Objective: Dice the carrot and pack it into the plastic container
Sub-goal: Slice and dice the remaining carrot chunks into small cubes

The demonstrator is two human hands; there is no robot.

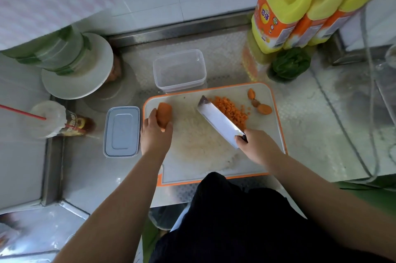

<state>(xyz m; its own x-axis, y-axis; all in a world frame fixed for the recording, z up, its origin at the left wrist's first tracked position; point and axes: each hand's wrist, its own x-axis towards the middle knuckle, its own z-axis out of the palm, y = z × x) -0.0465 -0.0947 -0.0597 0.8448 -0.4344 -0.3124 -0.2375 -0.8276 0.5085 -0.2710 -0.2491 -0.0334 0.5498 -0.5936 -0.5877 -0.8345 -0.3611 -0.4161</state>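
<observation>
My left hand grips a thick piece of carrot at the left end of the white, orange-rimmed cutting board. My right hand holds a cleaver by its handle, its broad blade lying slantwise beside a heap of diced carrot. Three carrot end scraps lie at the board's far right corner. The clear plastic container stands open and empty just behind the board. Its grey lid lies on the counter left of the board.
Yellow oil jugs and a leafy green vegetable stand at the back right. A stack of bowls on a white plate and a drink cup with a red straw sit at the left. A hose runs along the right counter.
</observation>
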